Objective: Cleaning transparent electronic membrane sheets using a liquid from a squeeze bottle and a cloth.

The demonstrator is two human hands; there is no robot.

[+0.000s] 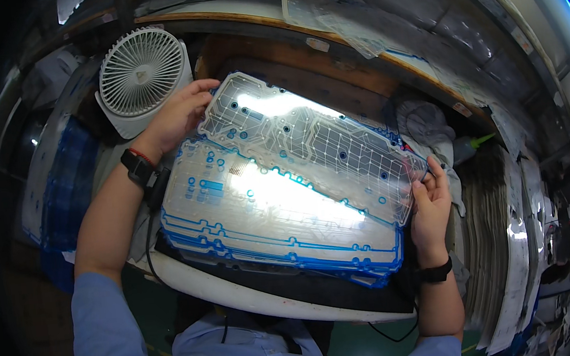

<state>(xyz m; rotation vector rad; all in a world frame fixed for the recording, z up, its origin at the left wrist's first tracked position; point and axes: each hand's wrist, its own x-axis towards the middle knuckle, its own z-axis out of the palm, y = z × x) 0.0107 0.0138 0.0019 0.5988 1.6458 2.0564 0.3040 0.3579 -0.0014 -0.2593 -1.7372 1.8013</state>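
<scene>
A clear flexible membrane circuit sheet (pixel 315 137), printed with pale grid-like traces and small dark dots, stretches between my hands at a slant. My left hand (pixel 179 116) grips its upper left end, the fingers partly behind the edge. At the right end my right hand (pixel 432 208) pinches the sheet, thumb on the near face. Below and overlapping lies a stack of similar clear sheets (pixel 198 203) with blue outlines and blue rings. Bright glare hides part of the printing on both.
A white desk fan (pixel 145 78) stands behind my left hand. Blue-edged sheets (pixel 70 192) are piled at far left. On the right are a grey cloth (pixel 424 123), a green-tipped bottle (pixel 467 148) and tall stacks of thin sheets (pixel 491 247). A wooden-edged shelf (pixel 235 19) spans the back.
</scene>
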